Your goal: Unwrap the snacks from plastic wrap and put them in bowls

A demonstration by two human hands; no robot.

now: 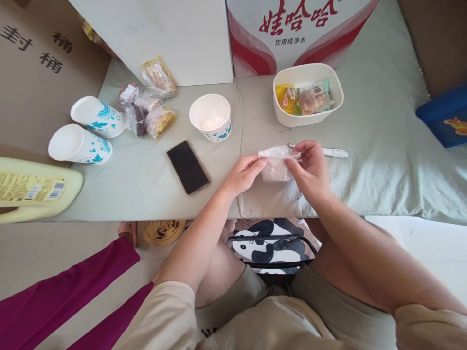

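A small clear plastic bag (276, 170) with pale contents hangs between my two hands above the cloth. My left hand (246, 171) pinches its upper left corner between thumb and fingers. At the upper right edge, my right hand (310, 167) grips the same bag with thumb and bent fingers. Just behind my right hand lies a white-handled utility knife (335, 153), partly hidden by the fingers. A white paper cup (210, 119) with a blue leaf print stands upright beyond my left hand, with something whitish at its bottom. What fills the bag is too blurred to name.
A white tub (308, 119) holds several wrapped snacks. A black phone (188, 167) lies left of my hands. Two paper cups (85, 145) lie tipped beside wrapped snacks (148, 109). Boxes (292, 53) line the back; a yellow jug (69, 189) stands left. A person's purple trouser leg (91, 277) shows below.
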